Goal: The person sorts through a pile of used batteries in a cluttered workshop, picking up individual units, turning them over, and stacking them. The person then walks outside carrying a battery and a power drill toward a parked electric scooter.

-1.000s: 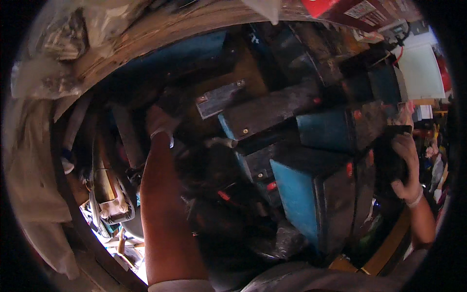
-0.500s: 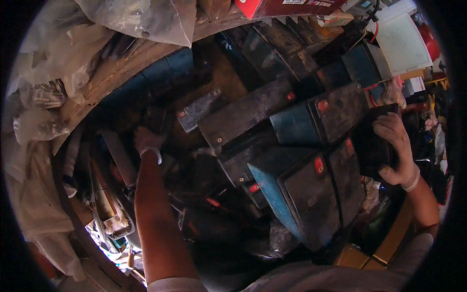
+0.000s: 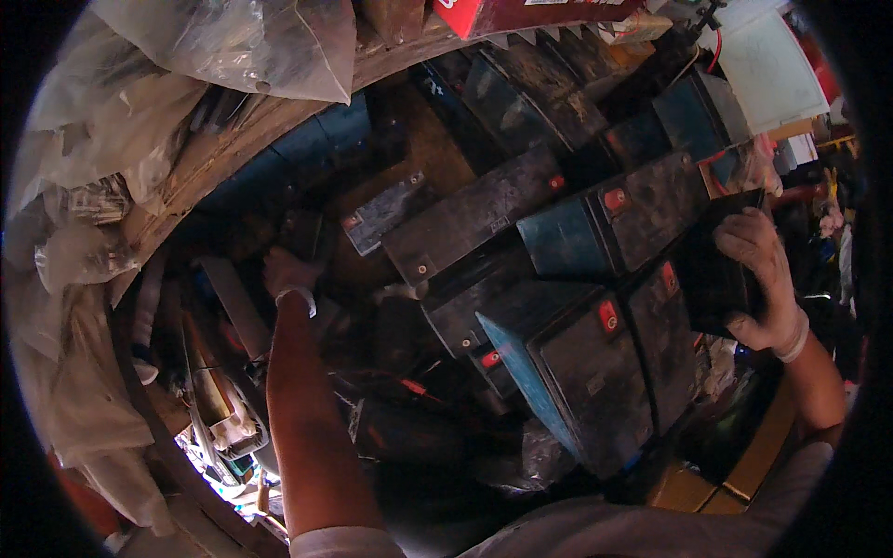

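My left hand point(image 3: 290, 271) reaches deep into the shadow on the left, against the near end of a small dark block-shaped battery point(image 3: 303, 232). Its fingers are too dark to make out. On the far right my right hand point(image 3: 761, 279) grips the side of a black battery point(image 3: 714, 272), fingers curled over the edge and thumb lower down. Large dusty batteries with red terminal covers, one blue-sided point(image 3: 581, 377) and another behind it point(image 3: 633, 219), stand between my hands. A long black battery point(image 3: 479, 216) and a small grey one point(image 3: 383, 214) lie farther in.
A wooden shelf edge point(image 3: 237, 139) curves above, with clear plastic bags point(image 3: 242, 42) hanging over it. A red box point(image 3: 530, 11) sits on top. White containers point(image 3: 767, 70) stand at the upper right. Cardboard point(image 3: 693, 493) lies near my right elbow.
The view has shifted slightly. My left hand stays by the small dark battery, and my right hand keeps its hold on the black one. No battery has clearly moved.
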The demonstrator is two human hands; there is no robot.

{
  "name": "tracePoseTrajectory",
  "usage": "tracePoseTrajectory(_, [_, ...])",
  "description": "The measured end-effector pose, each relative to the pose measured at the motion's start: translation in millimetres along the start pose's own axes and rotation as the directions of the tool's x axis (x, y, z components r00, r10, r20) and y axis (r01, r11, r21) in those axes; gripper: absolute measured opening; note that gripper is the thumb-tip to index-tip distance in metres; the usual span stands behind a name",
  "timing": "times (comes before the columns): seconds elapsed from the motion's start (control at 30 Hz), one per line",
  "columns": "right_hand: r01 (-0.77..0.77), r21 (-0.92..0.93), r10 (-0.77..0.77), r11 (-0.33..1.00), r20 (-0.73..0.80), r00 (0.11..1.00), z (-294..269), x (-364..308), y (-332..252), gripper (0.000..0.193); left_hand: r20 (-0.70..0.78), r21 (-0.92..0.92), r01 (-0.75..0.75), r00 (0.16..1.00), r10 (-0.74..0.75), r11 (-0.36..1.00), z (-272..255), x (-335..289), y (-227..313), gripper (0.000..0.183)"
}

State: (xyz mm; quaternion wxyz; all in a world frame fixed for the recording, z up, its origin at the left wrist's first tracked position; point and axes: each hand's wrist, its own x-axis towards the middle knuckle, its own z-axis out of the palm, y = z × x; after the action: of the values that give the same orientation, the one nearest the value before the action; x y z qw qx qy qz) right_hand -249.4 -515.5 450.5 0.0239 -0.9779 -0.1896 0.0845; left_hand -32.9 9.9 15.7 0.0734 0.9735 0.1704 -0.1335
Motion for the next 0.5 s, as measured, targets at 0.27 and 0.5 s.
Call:
tracePoseTrajectory(0.27, [0.009, 0.012, -0.009, 1.0, -0.003, 1.0, 0, 1, 0, 0.08, 0.007, -0.049, 0.0, 1.0, 0.0, 0.999, 7, 4, -4, 0.102])
tracePoseTrajectory(0.5, [-0.003, 0.0, 0.003, 1.0, 0.009, 1.0, -2, 0, -1, 0.078, 0.104, -0.055, 0.039, 0.994, -0.033, 0.998, -4, 2, 2, 0.102])
